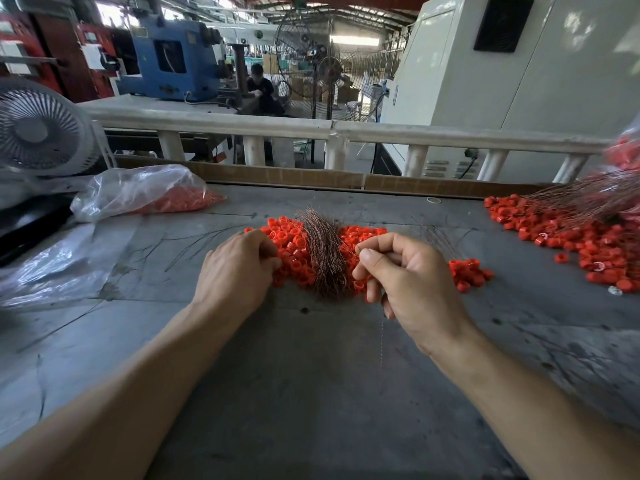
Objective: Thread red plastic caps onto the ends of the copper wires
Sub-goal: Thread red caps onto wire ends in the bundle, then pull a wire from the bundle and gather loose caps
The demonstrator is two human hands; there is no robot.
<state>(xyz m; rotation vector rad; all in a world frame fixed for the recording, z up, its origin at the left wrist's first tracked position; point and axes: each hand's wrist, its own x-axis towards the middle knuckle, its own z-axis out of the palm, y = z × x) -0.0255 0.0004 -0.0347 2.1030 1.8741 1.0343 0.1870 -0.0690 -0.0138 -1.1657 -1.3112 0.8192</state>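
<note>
A heap of red plastic caps [294, 252] lies across the middle of the grey table [311, 393]. A bundle of thin copper wires [323, 254] rests on top of the heap. My left hand [239, 268] reaches into the left side of the caps with curled fingers; whether it holds a cap is hidden. My right hand [405, 282] pinches a single copper wire [382, 337] between thumb and forefinger, and the wire hangs down below the palm.
A second spread of red caps with wires threaded [581, 237] lies at the right. A clear plastic bag of caps [145, 192] sits at the back left beside a white fan [38, 129]. Loose wires [194, 240] lie at the left. A cardboard strip [277, 176] edges the back.
</note>
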